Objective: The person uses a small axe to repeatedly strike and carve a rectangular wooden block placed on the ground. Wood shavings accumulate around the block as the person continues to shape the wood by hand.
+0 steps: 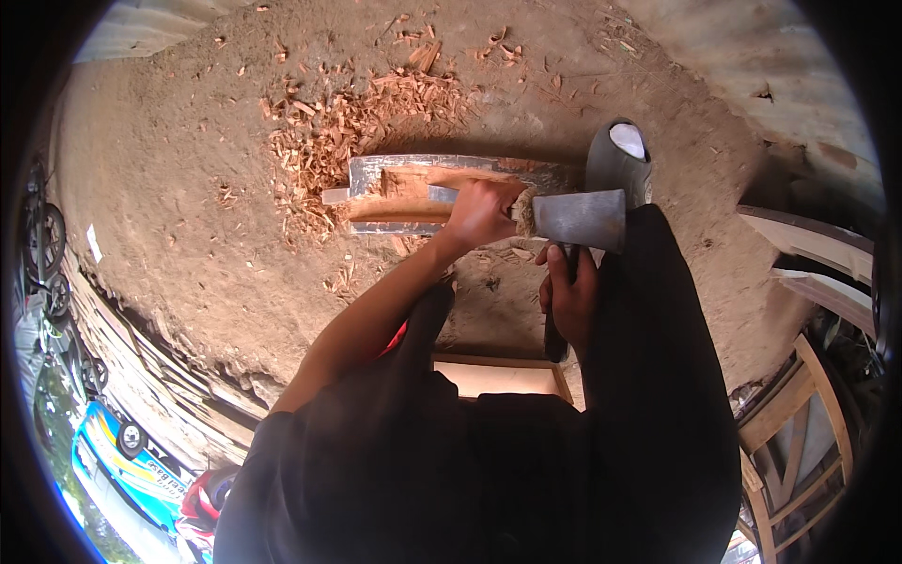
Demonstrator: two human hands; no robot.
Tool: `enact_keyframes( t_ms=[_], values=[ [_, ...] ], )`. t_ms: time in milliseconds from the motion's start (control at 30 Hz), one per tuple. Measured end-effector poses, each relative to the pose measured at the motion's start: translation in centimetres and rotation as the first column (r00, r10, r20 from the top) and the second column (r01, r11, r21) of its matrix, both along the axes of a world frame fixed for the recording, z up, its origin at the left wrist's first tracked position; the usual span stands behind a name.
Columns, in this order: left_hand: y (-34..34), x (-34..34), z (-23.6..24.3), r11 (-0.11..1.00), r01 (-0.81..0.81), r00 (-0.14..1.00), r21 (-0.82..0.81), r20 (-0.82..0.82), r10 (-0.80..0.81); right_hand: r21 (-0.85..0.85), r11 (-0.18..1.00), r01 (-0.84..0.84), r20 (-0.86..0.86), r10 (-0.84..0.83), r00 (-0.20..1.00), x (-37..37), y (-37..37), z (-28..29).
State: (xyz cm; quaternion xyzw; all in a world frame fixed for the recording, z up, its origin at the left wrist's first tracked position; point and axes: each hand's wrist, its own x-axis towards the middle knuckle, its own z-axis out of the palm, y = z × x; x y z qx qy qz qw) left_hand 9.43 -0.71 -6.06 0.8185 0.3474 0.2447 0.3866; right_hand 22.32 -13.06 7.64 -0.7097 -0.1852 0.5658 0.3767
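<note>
My left hand (479,211) grips a chisel (442,193), its flat blade lying over the hollowed reddish interior of a long curved wooden piece (395,188) with worn grey edges. A rope-like binding (526,214) shows at the chisel's handle end, just right of my fingers. My right hand (573,291) is closed round the dark handle of a hatchet, whose broad metal head (587,218) is level with that binding, partly covering the view there. I cannot tell whether the two tools touch.
Wood shavings (310,160) cover the dirt around the piece. My shoe (606,174) is beside its right end. A pale board (498,376) lies beneath me. Wooden frames (803,395) stand right; stacked planks (150,357), bicycles (47,235) and a blue vehicle (113,451) are left.
</note>
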Motion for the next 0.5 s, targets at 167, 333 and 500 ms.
enact_keyframes(
  t_ms=[167, 333, 500],
  values=[
    [0.3, -0.2, 0.4, 1.0, -0.011, 0.999, -0.003, 0.031, 0.011, 0.094, 0.992, -0.08, 0.186, 0.061, 0.981, -0.9, -1.4, -2.7],
    [0.3, -0.8, 1.0, 0.997, -0.025, 0.999, -0.067, -0.045, 0.022, 0.008, 0.998, 0.056, -0.002, -0.056, 0.998, -0.7, 0.6, 0.7],
    [0.3, -0.7, 0.1, 1.0, 0.001, 1.0, -0.023, -0.001, -0.001, -0.045, 0.999, -0.012, -0.006, 0.012, 1.0, -0.6, 0.6, 0.4]
  ],
)
